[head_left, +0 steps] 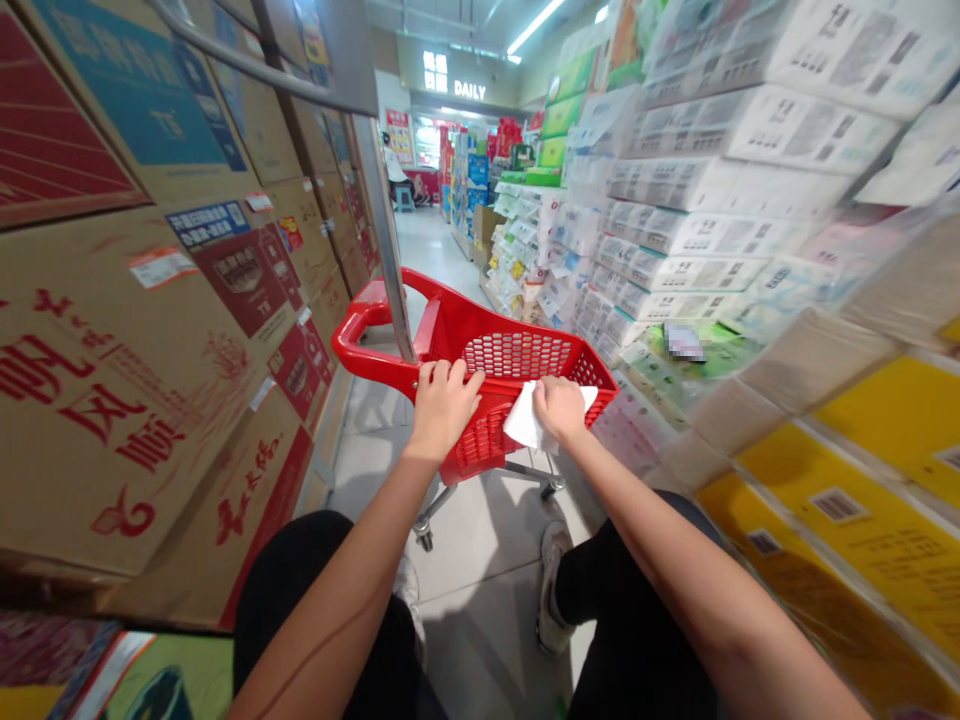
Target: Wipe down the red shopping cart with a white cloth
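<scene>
A small red plastic shopping cart (517, 355) with perforated sides stands in front of me on wheeled metal legs. My left hand (446, 400) grips its near rim, fingers curled over the edge, close to a grey metal pole (388, 240) that rises from the cart. Further right on the same rim, my right hand (562, 408) is closed on a white cloth (526, 420), pressing it against the red plastic. Part of the cloth hangs down the outer side, and another corner sticks out past my fingers. Whether it is fabric or paper, I cannot tell.
Stacked cardboard boxes (97, 400) line the left side. Piled white tissue packs (697, 240) and yellow packages (847, 500) crowd the right. A tiled floor (480, 610) runs down the aisle, where a seated person (395, 165) is near a blue stool (404, 197).
</scene>
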Demonstrator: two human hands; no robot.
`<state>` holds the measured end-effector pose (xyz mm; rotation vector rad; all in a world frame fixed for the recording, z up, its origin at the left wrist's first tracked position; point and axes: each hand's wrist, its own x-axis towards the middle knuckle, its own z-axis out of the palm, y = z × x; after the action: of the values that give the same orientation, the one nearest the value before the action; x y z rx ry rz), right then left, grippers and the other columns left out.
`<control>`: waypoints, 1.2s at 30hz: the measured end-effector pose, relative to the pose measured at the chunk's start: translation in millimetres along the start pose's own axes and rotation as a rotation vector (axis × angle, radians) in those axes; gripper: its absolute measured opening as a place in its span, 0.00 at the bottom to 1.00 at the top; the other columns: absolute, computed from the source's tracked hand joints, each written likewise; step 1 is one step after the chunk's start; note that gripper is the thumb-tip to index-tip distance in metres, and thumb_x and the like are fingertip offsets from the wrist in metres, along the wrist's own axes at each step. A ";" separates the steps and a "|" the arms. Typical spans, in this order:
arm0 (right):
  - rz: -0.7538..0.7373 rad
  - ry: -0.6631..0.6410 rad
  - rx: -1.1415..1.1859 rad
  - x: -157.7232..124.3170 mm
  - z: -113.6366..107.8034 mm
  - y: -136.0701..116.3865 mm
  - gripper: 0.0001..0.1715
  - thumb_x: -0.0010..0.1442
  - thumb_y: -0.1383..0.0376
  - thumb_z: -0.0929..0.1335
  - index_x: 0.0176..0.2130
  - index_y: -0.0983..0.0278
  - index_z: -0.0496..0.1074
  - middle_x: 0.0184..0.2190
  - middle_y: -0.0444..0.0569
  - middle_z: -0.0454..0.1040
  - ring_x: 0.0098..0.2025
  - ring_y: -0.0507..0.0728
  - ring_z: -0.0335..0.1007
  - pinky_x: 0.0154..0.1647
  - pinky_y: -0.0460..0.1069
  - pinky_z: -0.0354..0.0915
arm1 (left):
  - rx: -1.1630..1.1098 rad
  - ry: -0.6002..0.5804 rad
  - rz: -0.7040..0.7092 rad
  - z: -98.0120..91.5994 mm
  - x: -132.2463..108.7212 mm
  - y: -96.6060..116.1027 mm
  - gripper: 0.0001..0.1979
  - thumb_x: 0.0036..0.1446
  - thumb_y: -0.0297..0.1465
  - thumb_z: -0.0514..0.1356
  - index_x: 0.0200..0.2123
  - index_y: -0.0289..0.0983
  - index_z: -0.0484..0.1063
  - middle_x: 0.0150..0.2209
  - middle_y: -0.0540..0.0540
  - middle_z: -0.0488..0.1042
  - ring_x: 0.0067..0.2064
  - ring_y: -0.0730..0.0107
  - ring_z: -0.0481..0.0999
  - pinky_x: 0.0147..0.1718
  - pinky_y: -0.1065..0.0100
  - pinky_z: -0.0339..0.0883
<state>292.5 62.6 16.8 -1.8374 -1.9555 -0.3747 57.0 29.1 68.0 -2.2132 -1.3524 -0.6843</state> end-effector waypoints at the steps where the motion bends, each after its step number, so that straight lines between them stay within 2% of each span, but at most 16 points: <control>1: -0.023 0.005 0.023 0.8 -1.0 -14.7 0.23 0.71 0.61 0.55 0.37 0.65 0.73 0.37 0.55 0.78 0.41 0.60 0.70 0.44 0.52 0.55 | 0.004 0.004 -0.010 1.2 -0.2 0.8 0.16 0.59 0.33 0.59 0.51 0.44 0.74 0.46 0.38 0.72 0.51 0.47 0.66 0.54 0.47 0.56; 6: -0.181 0.020 0.130 7.0 -6.6 -86.7 0.24 0.73 0.59 0.52 0.41 0.64 0.70 0.40 0.53 0.78 0.41 0.59 0.70 0.43 0.51 0.56 | 0.012 0.015 -0.026 2.1 -2.8 -4.5 0.15 0.62 0.34 0.55 0.49 0.43 0.75 0.46 0.38 0.72 0.51 0.48 0.66 0.56 0.47 0.54; 9: -0.252 -0.017 0.132 5.5 -8.4 -94.4 0.22 0.73 0.57 0.53 0.43 0.63 0.69 0.41 0.53 0.77 0.42 0.60 0.71 0.43 0.50 0.57 | 0.006 0.016 -0.032 1.7 -7.5 -17.4 0.14 0.62 0.35 0.55 0.48 0.43 0.75 0.46 0.38 0.73 0.51 0.48 0.66 0.58 0.47 0.53; 12: -0.289 -0.070 0.071 -2.0 -6.6 -68.9 0.18 0.71 0.56 0.57 0.44 0.64 0.69 0.40 0.53 0.77 0.42 0.60 0.71 0.44 0.51 0.57 | -0.007 0.027 -0.055 2.5 -12.6 -34.2 0.14 0.60 0.39 0.58 0.47 0.43 0.76 0.46 0.38 0.72 0.52 0.47 0.66 0.59 0.47 0.53; 16: -0.273 -0.127 -0.026 -15.7 -4.7 -7.5 0.16 0.69 0.58 0.60 0.43 0.65 0.70 0.39 0.54 0.77 0.42 0.60 0.71 0.44 0.50 0.57 | -0.023 0.025 -0.088 3.3 -15.9 -53.6 0.15 0.57 0.40 0.61 0.46 0.44 0.76 0.45 0.39 0.73 0.52 0.47 0.66 0.60 0.45 0.52; 20: -0.314 -0.228 0.005 -23.3 -9.7 50.9 0.18 0.72 0.58 0.57 0.48 0.64 0.69 0.46 0.54 0.77 0.47 0.58 0.72 0.45 0.48 0.59 | -0.016 0.023 -0.114 2.8 -17.4 -62.5 0.14 0.57 0.40 0.61 0.46 0.45 0.76 0.45 0.39 0.73 0.53 0.47 0.65 0.60 0.45 0.52; 22: -0.308 -0.292 0.007 -21.9 -12.4 66.1 0.20 0.74 0.56 0.55 0.50 0.63 0.68 0.48 0.53 0.77 0.48 0.57 0.73 0.44 0.47 0.59 | -0.008 0.028 -0.122 2.8 -18.4 -63.2 0.14 0.57 0.40 0.61 0.45 0.45 0.77 0.45 0.39 0.73 0.53 0.47 0.65 0.60 0.44 0.52; 24: -0.283 -0.338 -0.017 -17.2 -13.2 67.9 0.21 0.74 0.55 0.55 0.50 0.63 0.69 0.48 0.54 0.77 0.47 0.57 0.74 0.43 0.47 0.59 | -0.004 0.030 -0.128 3.1 -19.2 -62.7 0.14 0.57 0.40 0.61 0.45 0.45 0.77 0.46 0.40 0.73 0.53 0.46 0.65 0.59 0.44 0.52; 28: -0.271 -0.355 -0.050 -2.7 -10.1 36.5 0.22 0.73 0.52 0.56 0.49 0.63 0.69 0.47 0.55 0.78 0.47 0.58 0.75 0.41 0.47 0.60 | -0.004 0.034 -0.135 4.1 -18.7 -60.3 0.13 0.57 0.39 0.61 0.46 0.46 0.77 0.46 0.40 0.73 0.53 0.46 0.64 0.58 0.43 0.52; 36: -0.392 -0.238 0.036 21.1 -9.2 -88.3 0.26 0.73 0.49 0.53 0.51 0.62 0.68 0.43 0.54 0.80 0.42 0.61 0.77 0.38 0.49 0.63 | -0.003 0.046 -0.121 4.8 -18.4 -52.7 0.13 0.59 0.38 0.58 0.46 0.46 0.77 0.46 0.41 0.74 0.52 0.47 0.64 0.58 0.44 0.52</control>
<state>205.4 69.1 43.2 -1.5270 -2.4756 -0.2430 3.0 41.5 59.2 -2.1185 -1.4722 -0.7756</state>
